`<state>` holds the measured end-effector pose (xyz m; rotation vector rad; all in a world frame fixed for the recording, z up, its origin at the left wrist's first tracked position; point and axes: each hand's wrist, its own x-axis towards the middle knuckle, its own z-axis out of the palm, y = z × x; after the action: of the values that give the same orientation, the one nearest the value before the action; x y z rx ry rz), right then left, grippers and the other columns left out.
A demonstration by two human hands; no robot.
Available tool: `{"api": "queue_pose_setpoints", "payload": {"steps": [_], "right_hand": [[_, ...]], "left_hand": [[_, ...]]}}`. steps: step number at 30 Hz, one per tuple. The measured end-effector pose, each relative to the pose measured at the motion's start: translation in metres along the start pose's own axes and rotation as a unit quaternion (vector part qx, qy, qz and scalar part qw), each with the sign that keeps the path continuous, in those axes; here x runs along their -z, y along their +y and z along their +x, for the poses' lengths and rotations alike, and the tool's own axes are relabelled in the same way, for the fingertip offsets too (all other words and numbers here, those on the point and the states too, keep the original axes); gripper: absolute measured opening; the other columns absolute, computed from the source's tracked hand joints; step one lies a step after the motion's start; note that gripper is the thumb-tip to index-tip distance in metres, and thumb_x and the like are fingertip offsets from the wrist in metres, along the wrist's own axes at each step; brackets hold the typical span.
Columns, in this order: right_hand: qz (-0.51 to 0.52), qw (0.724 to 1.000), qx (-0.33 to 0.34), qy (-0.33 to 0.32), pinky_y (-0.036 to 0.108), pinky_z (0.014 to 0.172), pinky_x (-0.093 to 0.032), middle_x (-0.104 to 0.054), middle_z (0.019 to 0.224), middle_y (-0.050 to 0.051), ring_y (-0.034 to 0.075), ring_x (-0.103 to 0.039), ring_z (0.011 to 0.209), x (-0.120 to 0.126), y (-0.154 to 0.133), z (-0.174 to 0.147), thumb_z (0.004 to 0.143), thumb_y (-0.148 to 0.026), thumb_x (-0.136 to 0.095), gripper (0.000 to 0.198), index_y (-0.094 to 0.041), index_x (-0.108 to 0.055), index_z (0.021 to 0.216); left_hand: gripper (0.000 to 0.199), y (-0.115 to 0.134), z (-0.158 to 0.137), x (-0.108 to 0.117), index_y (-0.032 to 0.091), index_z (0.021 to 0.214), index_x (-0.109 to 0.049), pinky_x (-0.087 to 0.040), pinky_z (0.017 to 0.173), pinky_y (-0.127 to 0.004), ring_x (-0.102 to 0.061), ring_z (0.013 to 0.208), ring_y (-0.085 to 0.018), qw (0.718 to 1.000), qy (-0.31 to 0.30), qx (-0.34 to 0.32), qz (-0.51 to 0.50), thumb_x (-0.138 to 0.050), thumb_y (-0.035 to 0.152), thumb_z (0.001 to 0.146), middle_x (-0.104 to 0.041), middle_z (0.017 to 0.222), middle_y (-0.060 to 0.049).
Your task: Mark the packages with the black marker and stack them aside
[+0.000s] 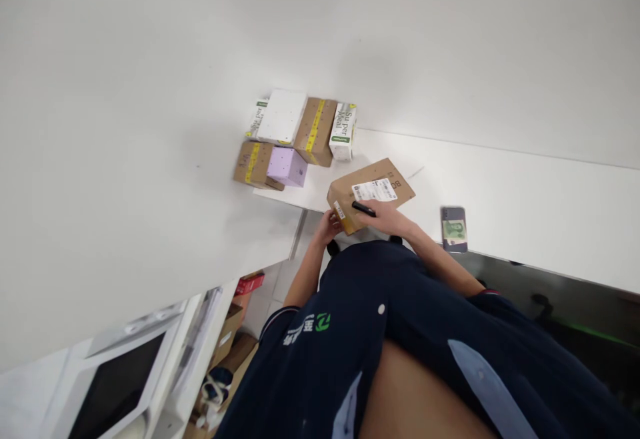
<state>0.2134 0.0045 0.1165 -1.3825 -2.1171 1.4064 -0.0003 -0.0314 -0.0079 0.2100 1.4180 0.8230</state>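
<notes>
A brown cardboard box (pixel 363 185) with a white shipping label lies flat near the front edge of the white table. My left hand (pixel 330 227) is closed on its near left corner, fingers at the taped end. In my right hand (pixel 384 217) is a short black stick-shaped tool (pixel 363 209), gripped over the box beside the label. Whether it is a marker or a cutter I cannot make out. The tool's far end points left across the cardboard.
Several boxes stand behind to the left: brown cartons (pixel 316 132) with yellow tape, a white box (pixel 283 116), a purple box (pixel 287 166) and a Super Meal box (pixel 343 131). A phone (pixel 454 229) lies right. A microwave (pixel 120 385) stands lower left.
</notes>
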Motion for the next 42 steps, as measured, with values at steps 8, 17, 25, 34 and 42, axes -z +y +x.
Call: {"api": "queue_pose_setpoints", "payload": {"steps": [8,17,25,34,42], "right_hand": [[-0.122,0.956,-0.195,0.182,0.033,0.084,-0.051,-0.071,0.107,0.015,0.028,-0.067,0.095,0.03,0.073,-0.002,0.094,-0.034,-0.054,0.033,-0.014,-0.069,0.116],[0.162,0.899,-0.332,0.235,0.025,0.046,-0.043,-0.049,0.053,-0.003,0.014,-0.048,0.045,0.021,0.139,-0.031,0.09,-0.052,-0.056,0.034,-0.019,-0.06,0.083],[0.291,0.882,-0.238,0.286,0.021,0.036,-0.037,-0.069,0.085,0.006,0.004,-0.041,0.038,0.033,0.113,-0.026,0.084,-0.059,-0.065,0.043,-0.016,-0.066,0.087],[0.21,0.905,-0.205,0.308,0.022,0.039,-0.037,-0.054,0.058,-0.003,0.008,-0.044,0.042,0.041,0.09,-0.012,0.08,-0.052,-0.067,0.036,-0.016,-0.068,0.083],[0.148,0.912,-0.178,0.339,0.032,0.063,-0.052,-0.069,0.085,0.005,0.018,-0.061,0.07,0.024,0.11,-0.007,0.071,-0.044,-0.064,0.033,-0.018,-0.068,0.091]], "left_hand": [[0.031,-0.041,0.002,0.011,0.025,0.11,-0.05,-0.045,0.063,-0.022,-0.056,0.067,-0.009,0.989,0.143,0.043,0.003,-0.057,0.045,0.088,-0.053,0.094,-0.001],[0.038,-0.056,-0.011,-0.005,0.023,0.106,-0.057,-0.044,0.058,-0.024,-0.059,0.064,-0.013,0.994,0.037,0.097,-0.02,-0.061,0.053,0.084,-0.059,0.085,-0.003],[0.035,-0.004,-0.029,-0.013,0.02,0.103,-0.061,-0.046,0.064,-0.025,-0.057,0.066,-0.012,1.0,0.016,0.02,-0.011,-0.041,0.049,0.1,-0.061,0.076,-0.002],[0.05,0.011,-0.028,-0.02,0.018,0.083,-0.058,-0.049,0.058,-0.028,-0.06,0.059,-0.015,0.988,0.081,-0.109,0.07,-0.039,0.061,0.098,-0.061,0.065,-0.004],[0.05,0.003,-0.031,-0.013,0.018,0.1,-0.063,-0.05,0.057,-0.027,-0.061,0.059,-0.014,0.972,0.097,-0.13,0.171,-0.038,0.062,0.098,-0.064,0.073,-0.004]]}}
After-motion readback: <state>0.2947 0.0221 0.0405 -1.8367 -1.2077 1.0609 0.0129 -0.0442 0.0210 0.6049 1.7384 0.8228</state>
